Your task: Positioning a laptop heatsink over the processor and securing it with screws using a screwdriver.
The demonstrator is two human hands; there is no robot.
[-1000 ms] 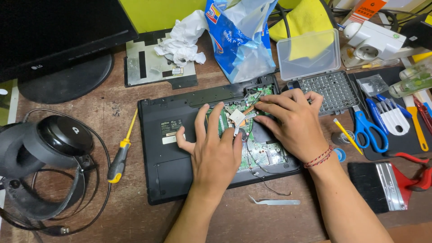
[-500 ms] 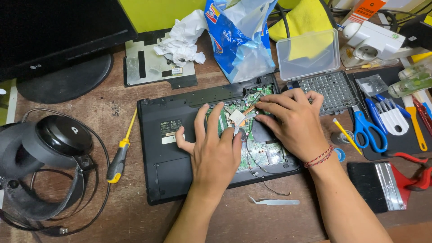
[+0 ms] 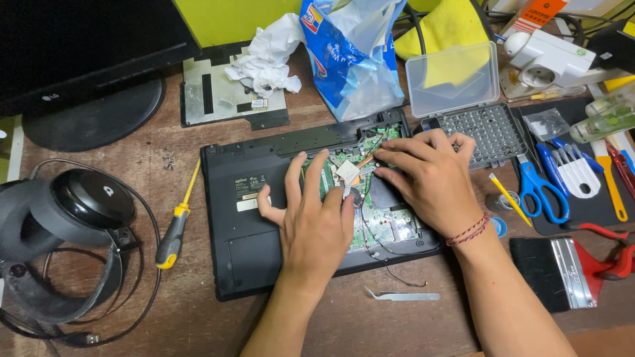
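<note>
A black laptop (image 3: 251, 218) lies bottom-up on the wooden desk, its cover off and a green circuit board (image 3: 380, 221) exposed. My left hand (image 3: 316, 221) rests flat on the open base, fingers spread. Over the board, my right hand (image 3: 433, 178) has its fingertips pinched around a small silver and copper part (image 3: 350, 170) near the board's top edge. What the right fingers grip is too small to make out. A red thread bracelet circles my right wrist.
A yellow-handled screwdriver (image 3: 173, 231) lies left of the laptop, tweezers (image 3: 403, 295) in front of it. Behind stand a bit case (image 3: 476, 125), a blue plastic bag (image 3: 350, 56) and a removed cover panel (image 3: 225, 92). Blue scissors (image 3: 546, 188), a brush (image 3: 569, 271) and headphones (image 3: 73, 218) flank the sides.
</note>
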